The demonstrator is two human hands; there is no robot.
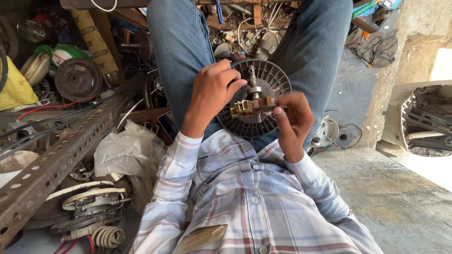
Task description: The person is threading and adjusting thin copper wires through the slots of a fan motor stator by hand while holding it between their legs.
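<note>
1. The wound core (253, 107) could slip — I hold it only at its two ends, between fingertips, so a loose pinch on either side would likely tip it off the shaft (253, 81) and down between my legs.
2. The thin windings look easy to nick; pressing too hard against the ridged edge could bend or scrape them, I judge.
3. The dark finned disc (256, 99) rests on my lap behind the core, leaning on my jeans (181, 42). With no firm support under it, it could rock or slide toward the scrap (245, 28) on the floor past my knees.
4. My left hand (213, 94) comes down from the upper left, wrist bent, fingers curled narrowly over the disc's rim with the fingertips closed on the left end of the core.
5. My right hand (294, 123) comes in from the lower right, thumb and forefinger pinched on the right end of the core, the other fingers folded loosely beneath.
6. Both forearms, in checked sleeves, are drawn in close to my chest — the work sits in the middle of my lap, between my thighs.
</note>
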